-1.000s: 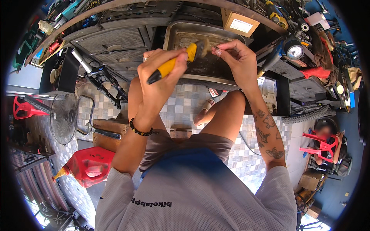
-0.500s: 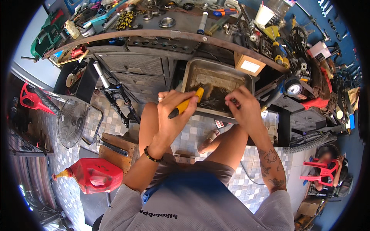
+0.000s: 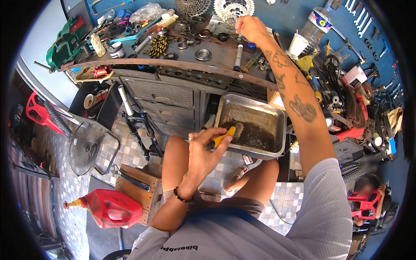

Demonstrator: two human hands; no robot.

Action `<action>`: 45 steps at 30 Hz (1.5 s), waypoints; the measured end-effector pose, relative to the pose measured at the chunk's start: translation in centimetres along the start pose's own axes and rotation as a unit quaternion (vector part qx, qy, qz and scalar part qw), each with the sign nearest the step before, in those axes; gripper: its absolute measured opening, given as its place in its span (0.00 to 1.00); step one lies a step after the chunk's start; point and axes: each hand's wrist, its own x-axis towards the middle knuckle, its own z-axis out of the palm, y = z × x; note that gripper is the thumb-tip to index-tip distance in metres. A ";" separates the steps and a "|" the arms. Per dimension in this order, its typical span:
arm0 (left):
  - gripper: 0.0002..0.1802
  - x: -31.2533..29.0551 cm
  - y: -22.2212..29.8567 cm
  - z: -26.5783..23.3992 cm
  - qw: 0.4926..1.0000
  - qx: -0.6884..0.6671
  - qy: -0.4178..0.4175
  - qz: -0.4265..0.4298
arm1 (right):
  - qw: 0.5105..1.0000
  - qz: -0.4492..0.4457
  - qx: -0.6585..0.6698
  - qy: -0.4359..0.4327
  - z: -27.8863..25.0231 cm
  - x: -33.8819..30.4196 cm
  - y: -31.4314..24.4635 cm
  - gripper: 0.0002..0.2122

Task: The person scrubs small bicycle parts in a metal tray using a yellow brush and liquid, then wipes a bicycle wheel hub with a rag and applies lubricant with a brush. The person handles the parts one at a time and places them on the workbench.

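Observation:
My left hand [image 3: 203, 149] is closed around the yellow handle of a brush [image 3: 224, 137], its bristles over the left part of a metal pan [image 3: 263, 118]. Dark, dirty liquid [image 3: 256, 138] lies in the pan. My right arm stretches across the workbench [image 3: 190, 58]. At the back of the bench, my right hand [image 3: 251, 29] is closed beside a silver sprocket cassette [image 3: 232, 9]. Whatever its fingers hold, if anything, cannot be made out.
A metal bearing ring [image 3: 203, 54], a yellow-and-black chain [image 3: 158, 47] and a white cup [image 3: 297, 45] stand or lie on the bench. Left of my knees are a bicycle fork [image 3: 138, 117], a fan [image 3: 86, 149] and a red jug [image 3: 113, 209]. A person [image 3: 368, 195] is at far right.
My right hand has moved from above the pan up to the back of the bench. My left hand keeps the brush at the pan. The view has tilted up, showing more of the bench.

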 end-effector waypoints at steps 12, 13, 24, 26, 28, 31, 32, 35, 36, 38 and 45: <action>0.04 -0.2 -1.3 -0.8 0.994 0.064 0.087 0.015 | 0.958 -0.194 0.157 0.142 -5.1 -12.4 -6.5 0.11; 0.04 -0.2 -1.2 -0.8 0.994 0.062 0.091 0.009 | 0.954 -0.193 0.219 0.076 -5.1 -15.6 -7.0 0.10; 0.10 1.0 -0.2 0.2 0.977 0.150 0.139 0.055 | 0.983 0.024 0.097 -0.153 3.4 -30.8 -5.2 0.10; 0.11 1.2 0.0 0.4 0.980 0.152 0.117 0.049 | 0.988 0.031 0.094 -0.120 4.1 -31.3 -5.2 0.10; 0.13 1.4 0.1 0.5 0.981 0.169 0.090 0.035 | 0.986 0.048 0.102 -0.122 4.7 -31.5 -5.3 0.09; 0.13 1.7 0.2 0.4 0.982 0.175 0.058 0.038 | 0.987 0.046 0.110 -0.103 5.0 -31.6 -5.3 0.07; 0.13 1.8 0.3 0.3 0.983 0.174 0.049 0.025 | 0.986 0.050 0.133 -0.082 4.9 -31.7 -5.2 0.07; 0.12 1.8 0.3 0.0 0.992 0.122 0.017 -0.025 | 0.969 0.060 0.237 -0.036 4.2 -32.4 -4.7 0.06; 0.12 1.9 0.3 0.0 0.994 0.106 0.010 -0.039 | 0.951 0.080 0.296 -0.038 3.9 -32.6 -4.5 0.06; 0.12 2.0 0.2 -0.1 0.994 0.100 -0.006 -0.031 | 0.910 0.128 0.392 -0.052 3.2 -33.1 -4.0 0.06; 0.14 2.3 0.4 0.8 0.966 0.111 -0.025 0.234 | 0.811 0.205 0.538 -0.100 2.0 -34.1 -2.8 0.10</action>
